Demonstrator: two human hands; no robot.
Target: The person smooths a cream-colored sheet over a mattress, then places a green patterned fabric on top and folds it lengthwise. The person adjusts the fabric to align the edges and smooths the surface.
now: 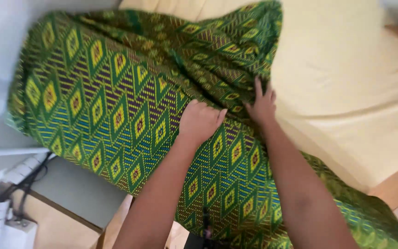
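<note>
Green patterned cloth (116,106) is lying across the bed w/ cream sheet (346,92), draping near. Left hand (200,121) fingers are clenched, bunching cloth under them; right hand (262,105) fingers are lying spread flat on cloth's right edge.

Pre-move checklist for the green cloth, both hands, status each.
1. Left hand on the green patterned cloth: ok, it rests closed on the fabric, fingers curled.
2. Right hand on the cloth: ok, fingers flat at a fold.
3. Left hand pinching fabric: cannot tell, fingertips hidden.
4. Cloth flat: not ok, bunched and folded by the hands.
5. Cloth fully on the cream sheet: not ok, the left part hangs past the edge.
6. Cables clear of the cloth: ok, they lie lower left, apart.
</note>
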